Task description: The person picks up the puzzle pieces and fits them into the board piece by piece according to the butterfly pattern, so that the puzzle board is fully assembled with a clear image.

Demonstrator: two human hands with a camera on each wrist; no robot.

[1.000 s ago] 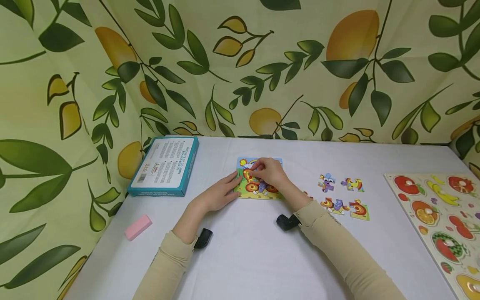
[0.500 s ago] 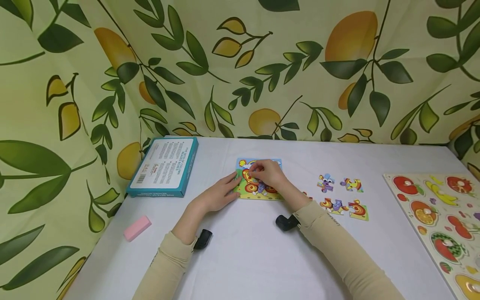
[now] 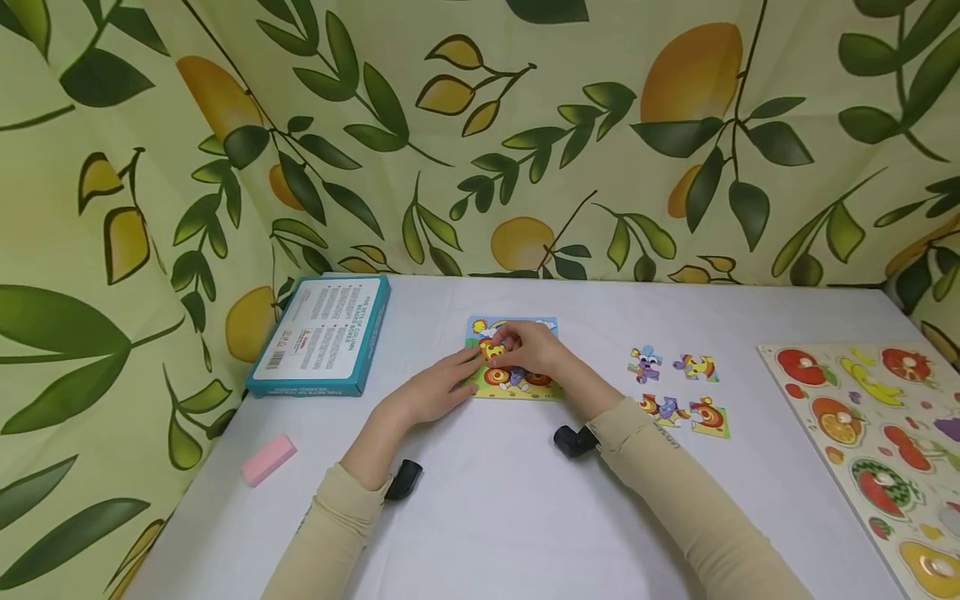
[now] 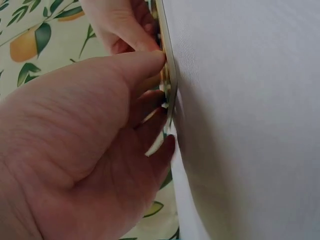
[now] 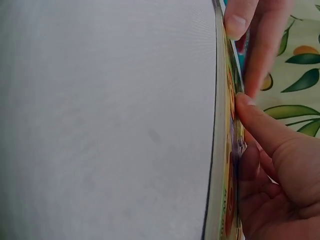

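A colourful jigsaw board with a cartoon scene lies on the white table. Along its left edge rests my left hand, fingers extended and touching the board. My right hand reaches over the board from the right. Its thumb and index finger are at either side of a puzzle piece with a yellow lion face, low over the picture. The right hand covers the upper right of the board. In the right wrist view the right thumb meets the board's face, the other fingers curled beneath it.
Several loose puzzle pieces, one a purple character and one with a red-and-yellow wheel, lie right of the board. A fruit peg board is at the far right. A teal-edged box and a pink block are on the left.
My right hand has moved a little left and down across the board, and more of the lion face shows between its fingers. The left hand stays at the edge. The head view shifted slightly.
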